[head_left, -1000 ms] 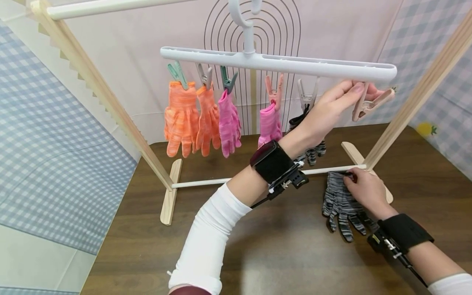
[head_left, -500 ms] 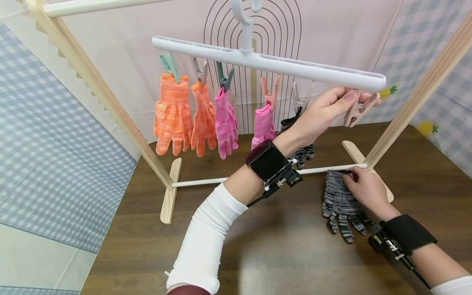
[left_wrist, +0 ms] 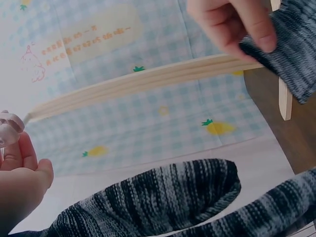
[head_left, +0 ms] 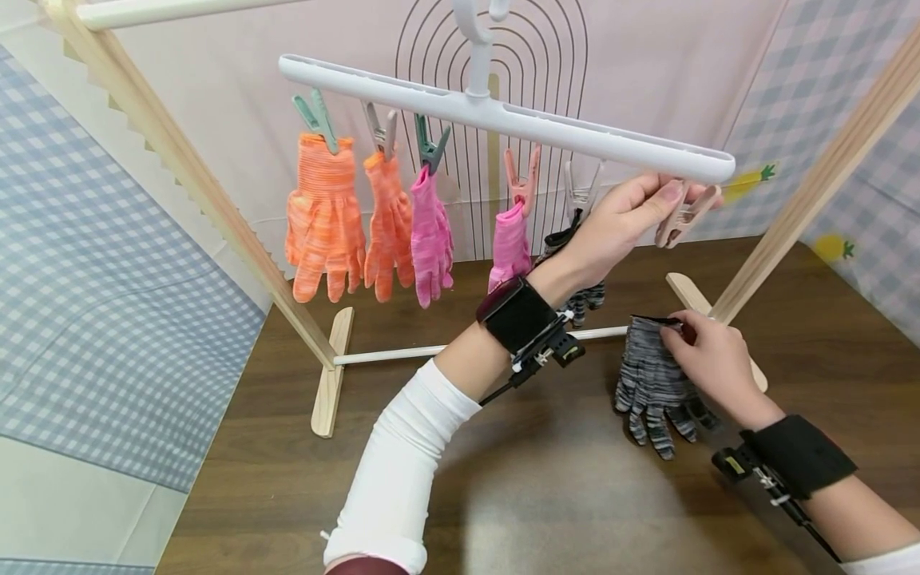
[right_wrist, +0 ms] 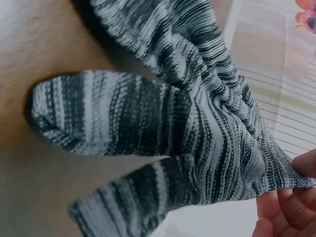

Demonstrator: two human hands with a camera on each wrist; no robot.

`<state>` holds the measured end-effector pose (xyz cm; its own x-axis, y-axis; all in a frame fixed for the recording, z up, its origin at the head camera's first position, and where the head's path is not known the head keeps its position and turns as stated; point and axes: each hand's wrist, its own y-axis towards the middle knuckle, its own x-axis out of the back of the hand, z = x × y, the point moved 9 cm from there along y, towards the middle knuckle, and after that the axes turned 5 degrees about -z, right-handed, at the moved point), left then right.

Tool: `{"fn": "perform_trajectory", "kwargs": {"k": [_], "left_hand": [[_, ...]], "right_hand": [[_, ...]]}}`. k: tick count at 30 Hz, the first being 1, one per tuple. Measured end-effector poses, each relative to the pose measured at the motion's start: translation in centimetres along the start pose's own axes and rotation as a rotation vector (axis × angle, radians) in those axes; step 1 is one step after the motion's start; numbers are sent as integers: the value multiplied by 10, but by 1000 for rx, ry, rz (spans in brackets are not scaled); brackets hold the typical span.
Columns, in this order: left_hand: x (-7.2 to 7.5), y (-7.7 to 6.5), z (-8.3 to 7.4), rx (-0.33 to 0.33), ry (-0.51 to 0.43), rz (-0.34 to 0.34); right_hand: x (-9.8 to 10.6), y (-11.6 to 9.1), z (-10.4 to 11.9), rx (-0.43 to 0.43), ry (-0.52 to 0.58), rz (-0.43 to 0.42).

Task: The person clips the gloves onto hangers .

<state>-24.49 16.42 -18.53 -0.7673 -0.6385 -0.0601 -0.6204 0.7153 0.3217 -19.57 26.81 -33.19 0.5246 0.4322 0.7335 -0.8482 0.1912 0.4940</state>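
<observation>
My left hand (head_left: 618, 220) pinches a pale pink clothespin (head_left: 686, 217) at the right end of the white hanger (head_left: 503, 116). In the left wrist view, only part of that clothespin (left_wrist: 10, 129) shows at the left edge. My right hand (head_left: 711, 363) pinches a black-and-grey knit glove (head_left: 654, 375) by its cuff, with the fingers hanging down. The right wrist view shows this glove (right_wrist: 222, 133) up close, thumb and fingers on its cuff. Another black-and-grey glove (head_left: 553, 243) hangs from a grey clothespin (head_left: 582, 188), partly behind my left forearm.
Orange gloves (head_left: 323, 220) and pink gloves (head_left: 431, 239) hang from clothespins along the hanger. A wooden rack (head_left: 180, 168) with a white lower bar (head_left: 391, 355) stands on the brown table (head_left: 532, 495). Checked cloth (head_left: 108, 263) covers the sides.
The hanger's right end has dropped and shifted left with my left hand, while its left end has risen. My right hand has lifted the black-and-grey glove slightly, up and to the left.
</observation>
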Motion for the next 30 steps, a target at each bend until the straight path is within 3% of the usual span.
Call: {"fn": "perform_trajectory", "kwargs": {"k": [10, 19, 30], "left_hand": [[4, 4, 13, -26, -48, -10], [7, 5, 19, -27, -8, -51], [6, -6, 12, -20, -45, -85]], "right_hand": [[27, 9, 24, 23, 62, -160], [49, 11, 52, 147, 111, -376], [62, 7, 75, 227, 127, -469]]}}
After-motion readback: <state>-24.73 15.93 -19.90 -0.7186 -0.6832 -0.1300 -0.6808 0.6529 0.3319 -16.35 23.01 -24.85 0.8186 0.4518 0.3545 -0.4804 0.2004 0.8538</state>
